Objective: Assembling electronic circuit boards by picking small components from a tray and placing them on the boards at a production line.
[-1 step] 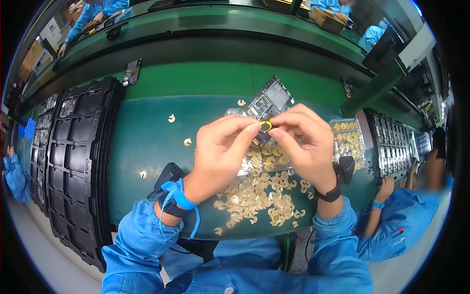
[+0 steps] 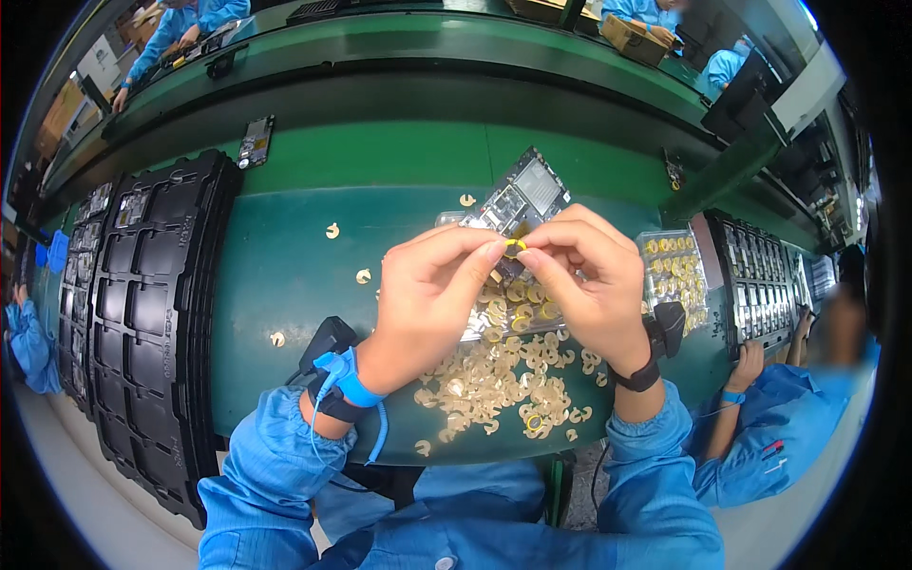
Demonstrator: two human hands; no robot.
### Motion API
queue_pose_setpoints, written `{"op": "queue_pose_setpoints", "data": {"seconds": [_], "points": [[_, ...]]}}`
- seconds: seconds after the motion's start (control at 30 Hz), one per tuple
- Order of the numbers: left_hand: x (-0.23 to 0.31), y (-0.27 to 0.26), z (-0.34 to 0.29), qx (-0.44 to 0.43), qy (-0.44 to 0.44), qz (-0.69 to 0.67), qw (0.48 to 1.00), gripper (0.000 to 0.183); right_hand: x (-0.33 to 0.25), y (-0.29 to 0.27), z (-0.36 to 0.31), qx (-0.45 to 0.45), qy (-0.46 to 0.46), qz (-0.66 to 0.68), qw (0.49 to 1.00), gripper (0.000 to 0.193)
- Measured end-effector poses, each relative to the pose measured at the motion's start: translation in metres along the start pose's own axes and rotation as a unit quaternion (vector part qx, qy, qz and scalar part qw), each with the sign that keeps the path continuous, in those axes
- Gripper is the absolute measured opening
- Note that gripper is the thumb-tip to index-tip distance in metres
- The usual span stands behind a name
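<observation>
A small round coin cell (image 2: 514,248) with a yellow rim is pinched between both hands, mostly covered by fingertips. My left hand (image 2: 432,285) grips its left side with thumb and forefinger. From the right, the thumb and forefinger of my right hand (image 2: 594,275) close on it. Just beyond lies a circuit board (image 2: 527,195) with a silvery shield plate, tilted on the mat. Under the hands sits a clear plastic tray (image 2: 518,318) of yellow-rimmed cells, partly hidden. Nearer me spreads a heap of small cream notched discs (image 2: 489,385), with one yellow ring (image 2: 534,422) among them.
Stacked black trays (image 2: 152,313) stand at the left. On the right are another clear tray of yellow-rimmed cells (image 2: 674,271) and a black tray of boards (image 2: 760,280). A co-worker's hand (image 2: 747,366) is beside that. Single discs (image 2: 363,276) dot the green mat.
The coin cell has turned between my fingers, so less of its dark face shows. My hands stay in nearly the same place.
</observation>
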State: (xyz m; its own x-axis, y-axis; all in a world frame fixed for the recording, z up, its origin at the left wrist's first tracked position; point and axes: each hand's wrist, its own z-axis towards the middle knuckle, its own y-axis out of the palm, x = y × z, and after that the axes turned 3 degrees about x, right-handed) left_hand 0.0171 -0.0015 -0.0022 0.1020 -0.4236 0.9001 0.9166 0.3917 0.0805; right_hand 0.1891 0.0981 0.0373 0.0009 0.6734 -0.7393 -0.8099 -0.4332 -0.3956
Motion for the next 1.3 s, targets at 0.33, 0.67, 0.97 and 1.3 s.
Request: {"op": "queue_pose_setpoints", "data": {"seconds": [0.33,0.67,0.97,1.3], "points": [[0.013,-0.002,0.001,-0.05,-0.133,-0.095,0.985,0.019,0.007,-0.011,0.007,0.004,-0.303,-0.192,0.933,0.025],[0.003,0.005,-0.003,-0.004,-0.045,-0.054,0.998,0.017,0.004,0.003,0.005,0.026,-0.13,-0.096,0.986,0.017],[0.006,0.014,-0.01,-0.025,-0.025,-0.061,0.998,0.032,0.011,0.005,-0.004,0.092,-0.017,-0.002,0.996,0.004],[0.004,0.014,-0.003,0.006,-0.079,-0.199,0.977,0.048,0.006,0.004,0.0,0.099,-0.035,-0.08,0.991,0.02]]}}
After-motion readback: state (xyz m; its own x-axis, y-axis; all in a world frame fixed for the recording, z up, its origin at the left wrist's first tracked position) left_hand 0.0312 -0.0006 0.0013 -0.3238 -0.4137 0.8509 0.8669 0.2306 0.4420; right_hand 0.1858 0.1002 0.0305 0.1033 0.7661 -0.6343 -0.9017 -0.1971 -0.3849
